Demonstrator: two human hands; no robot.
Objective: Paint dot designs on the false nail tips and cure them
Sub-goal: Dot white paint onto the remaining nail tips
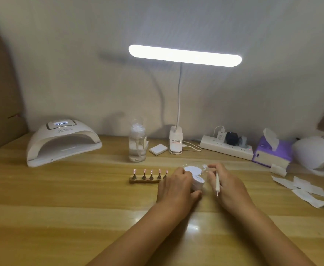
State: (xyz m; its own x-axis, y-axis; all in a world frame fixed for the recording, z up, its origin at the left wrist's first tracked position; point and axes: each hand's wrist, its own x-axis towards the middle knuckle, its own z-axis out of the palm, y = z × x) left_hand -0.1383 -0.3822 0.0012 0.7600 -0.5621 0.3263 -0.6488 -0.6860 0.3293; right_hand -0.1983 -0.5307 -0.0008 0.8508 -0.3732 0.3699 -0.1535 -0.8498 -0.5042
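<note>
Several pink false nail tips (151, 171) stand upright on small metal holders in a wooden base (144, 181) at the table's middle. Just right of it, my left hand (176, 186) grips a small white paint jar (196, 180) tilted on its side, its open mouth smeared with white. My right hand (227, 186) holds a thin white dotting pen (217, 184) pointing down toward me, beside the jar. A white curing lamp (61, 143) with a lit display sits at the back left, its opening facing me.
A clear pump bottle (137, 144), a small white pad (158, 149) and a lit clip desk lamp (175, 143) stand behind the nails. To the right are a power strip (226, 148), a purple tissue box (272, 152), a second white lamp (318, 156) and loose wipes (307, 191).
</note>
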